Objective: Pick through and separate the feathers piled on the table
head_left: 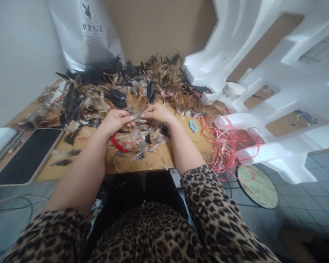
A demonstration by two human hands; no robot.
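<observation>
My left hand (115, 120) and my right hand (157, 112) meet over the middle of a wooden table (153, 160), fingers pinched together on a small pale feather (137, 117) held between them. Under the hands lies a loose heap of light feathers and scraps (142, 140). A red curved tool handle (117, 145) pokes out just below my left wrist. Behind the hands spreads a big pile of brown and black feathers (126, 87).
A dark phone or tablet (27, 155) lies at the left. A silver bag (84, 33) stands at the back. White foam packing (263, 73), a white-capped jar (231, 91), tangled red string (227, 142) and a blue ring (193, 126) sit to the right.
</observation>
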